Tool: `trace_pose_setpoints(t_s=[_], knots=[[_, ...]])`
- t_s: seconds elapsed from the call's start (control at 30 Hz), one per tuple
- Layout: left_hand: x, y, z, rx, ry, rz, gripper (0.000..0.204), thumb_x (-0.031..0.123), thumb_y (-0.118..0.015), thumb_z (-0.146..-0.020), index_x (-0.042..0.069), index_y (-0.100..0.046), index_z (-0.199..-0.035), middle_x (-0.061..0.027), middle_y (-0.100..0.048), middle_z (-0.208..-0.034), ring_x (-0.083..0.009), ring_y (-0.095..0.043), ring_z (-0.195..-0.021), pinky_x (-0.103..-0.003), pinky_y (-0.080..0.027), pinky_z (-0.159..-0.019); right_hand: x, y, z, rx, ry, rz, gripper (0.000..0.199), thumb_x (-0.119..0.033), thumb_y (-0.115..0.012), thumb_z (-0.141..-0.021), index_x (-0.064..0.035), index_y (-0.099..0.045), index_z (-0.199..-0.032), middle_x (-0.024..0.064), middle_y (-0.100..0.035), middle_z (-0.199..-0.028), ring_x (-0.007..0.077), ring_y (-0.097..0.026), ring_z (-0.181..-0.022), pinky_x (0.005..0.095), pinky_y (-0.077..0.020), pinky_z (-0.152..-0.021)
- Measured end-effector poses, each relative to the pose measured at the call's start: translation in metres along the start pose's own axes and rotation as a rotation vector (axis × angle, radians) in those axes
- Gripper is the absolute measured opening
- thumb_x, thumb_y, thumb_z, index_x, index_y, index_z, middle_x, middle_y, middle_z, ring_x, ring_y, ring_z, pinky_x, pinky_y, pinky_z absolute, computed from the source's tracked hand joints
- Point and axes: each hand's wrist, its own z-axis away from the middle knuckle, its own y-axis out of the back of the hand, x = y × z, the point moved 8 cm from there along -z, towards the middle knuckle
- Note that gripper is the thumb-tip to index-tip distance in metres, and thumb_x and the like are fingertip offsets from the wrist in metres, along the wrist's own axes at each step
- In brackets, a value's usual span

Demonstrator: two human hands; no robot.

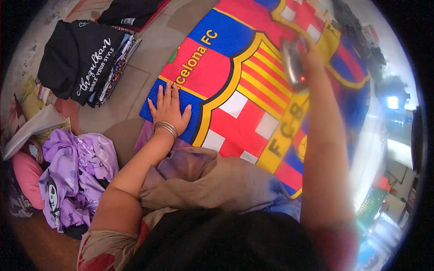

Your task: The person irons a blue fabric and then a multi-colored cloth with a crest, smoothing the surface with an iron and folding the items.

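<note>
A large cloth point(217, 72) printed with a blue, red and yellow crest lies spread out in front of me. My left hand point(170, 110), with bangles at the wrist, rests flat on its left edge, fingers spread. Farther over to the right, my right hand point(311, 49) is closed around what looks like a silver clothes iron point(293, 65), which has a small red light glowing. The iron sits over the striped part of the crest. Motion blurs the right hand and forearm, and the iron's underside is hidden.
A stack of folded clothes with a black garment point(68, 61) on top stands at the far left. Nearer on that side lie a crumpled purple garment point(79, 176) and a pink cloth point(27, 178). Along the right edge are a bright light point(392, 102) and a green basket point(373, 203).
</note>
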Motion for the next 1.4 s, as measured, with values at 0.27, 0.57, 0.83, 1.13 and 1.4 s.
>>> trace_pose_setpoints(t_s=[0.27,0.57,0.83,1.13,1.4], knots=[[-0.019,-0.005,0.001,0.047,0.082,-0.032,0.066,0.041,-0.041,-0.085,0.008,-0.024,-0.139,-0.0078,-0.017,-0.148,-0.0260,-0.013,-0.136,-0.053,-0.010,-0.107,-0.168,0.052,0.229,-0.604,0.204,-0.163,0.046,-0.045,-0.052,-0.082,-0.0317,-0.047,-0.126,0.0152,-0.064,-0.097,0.0336,-0.062,-0.085,0.0434,-0.0489,-0.077],[-0.035,-0.002,0.012,0.042,0.107,-0.099,0.064,0.040,-0.039,-0.087,0.007,-0.024,-0.140,-0.0095,-0.018,-0.147,-0.0264,-0.015,-0.136,-0.052,-0.011,-0.107,-0.208,0.025,0.158,-0.182,0.458,0.096,0.040,-0.042,-0.045,-0.088,-0.0230,-0.048,-0.122,0.0120,-0.062,-0.081,0.0294,-0.062,-0.071,0.0420,-0.0496,-0.062],[-0.024,0.003,0.010,0.075,0.053,-0.037,0.064,0.037,-0.042,-0.084,0.005,-0.026,-0.138,-0.0116,-0.021,-0.146,-0.0274,-0.016,-0.136,-0.052,-0.011,-0.107,-0.012,0.029,0.030,-0.058,-0.160,0.055,0.050,-0.048,-0.041,-0.086,-0.0181,-0.045,-0.126,0.0197,-0.057,-0.112,0.0365,-0.055,-0.103,0.0459,-0.0439,-0.085],[-0.033,-0.003,0.009,0.096,0.089,-0.087,0.067,0.040,-0.043,-0.084,0.006,-0.026,-0.139,-0.0100,-0.020,-0.147,-0.0262,-0.017,-0.136,-0.052,-0.012,-0.107,-0.079,0.089,0.313,-0.475,0.119,0.130,0.045,-0.051,-0.054,-0.078,-0.0117,-0.055,-0.100,0.0149,-0.063,-0.076,0.0293,-0.063,-0.070,0.0417,-0.0494,-0.059],[-0.031,-0.008,0.007,0.101,0.044,-0.134,0.065,0.039,-0.042,-0.086,0.007,-0.024,-0.140,-0.0107,-0.020,-0.147,-0.0275,-0.017,-0.135,-0.052,-0.012,-0.106,-0.024,0.099,0.250,0.020,0.395,0.271,0.037,-0.049,-0.056,-0.078,-0.0140,-0.053,-0.091,0.0064,-0.056,-0.063,0.0233,-0.057,-0.052,0.0356,-0.0445,-0.043]])
